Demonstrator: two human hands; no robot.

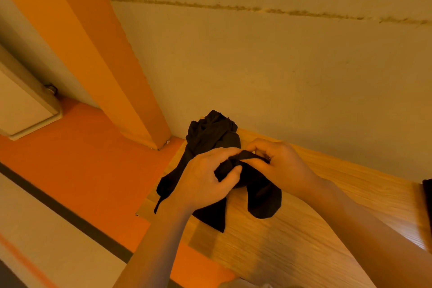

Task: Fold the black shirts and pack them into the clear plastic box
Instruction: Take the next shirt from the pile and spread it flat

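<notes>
Both hands, left (205, 177) and right (278, 161), pinch black shirt (210, 138) between curled fingers (230, 176).

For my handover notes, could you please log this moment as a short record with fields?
surface: wooden table set against a pale wall
garment: black shirt, bunched and unfolded, partly on the table, one end hanging over its left edge
left hand: left hand grips a bunched part of the shirt
right hand: right hand pinches a fold of the same shirt
box: not clearly in view
stage: folding not yet done
</notes>
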